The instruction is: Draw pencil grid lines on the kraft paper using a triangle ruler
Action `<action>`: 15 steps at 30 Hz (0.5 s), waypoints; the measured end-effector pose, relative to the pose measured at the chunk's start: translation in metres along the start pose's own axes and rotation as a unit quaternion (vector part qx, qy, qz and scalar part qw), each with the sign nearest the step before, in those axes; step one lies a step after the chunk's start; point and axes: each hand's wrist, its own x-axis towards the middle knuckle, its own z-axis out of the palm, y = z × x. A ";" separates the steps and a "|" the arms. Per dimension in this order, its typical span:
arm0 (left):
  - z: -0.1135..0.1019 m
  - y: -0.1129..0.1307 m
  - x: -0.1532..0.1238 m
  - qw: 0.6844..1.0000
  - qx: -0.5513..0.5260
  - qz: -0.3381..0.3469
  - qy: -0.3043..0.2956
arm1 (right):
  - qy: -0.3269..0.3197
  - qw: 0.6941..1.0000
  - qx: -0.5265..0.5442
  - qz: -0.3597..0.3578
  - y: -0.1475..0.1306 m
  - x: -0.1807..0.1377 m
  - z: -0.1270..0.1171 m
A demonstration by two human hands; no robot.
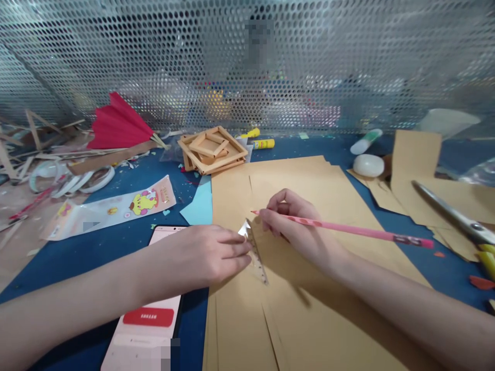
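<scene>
My left hand (214, 253) lies palm down with its fingers stretched out over a clear ruler (259, 263), pressing it onto the brown paper (332, 314). Part of the ruler is hidden under those fingers. In my right hand (290, 219) a pink pencil (348, 230) is pinched, its tip pointing left, just above the ruler's top end. The pencil's other end reaches out to the right. Dark lines run along the paper above and below the ruler.
A phone (149, 317) lies under my left forearm. Beyond are a pencil wrapper (116, 208), tape rolls (83, 181), a red paper fan (118, 126), stacked cardboard frames (214, 149) and a glue bottle (263, 144). Scissors (450, 210) and cardboard pieces (415, 154) are at right; perforated metal (174, 56) stands behind.
</scene>
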 end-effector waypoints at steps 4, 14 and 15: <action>0.000 0.002 0.002 1.000 0.011 -0.007 0.004 | -0.009 1.000 -0.020 -0.004 -0.001 0.003 -0.003; 0.000 0.003 0.001 1.000 -0.010 -0.013 -0.013 | 0.000 1.000 -0.010 -0.007 -0.002 0.002 -0.003; 0.000 0.003 0.000 1.000 -0.009 -0.013 -0.013 | 0.001 1.000 -0.012 -0.007 -0.002 0.002 -0.003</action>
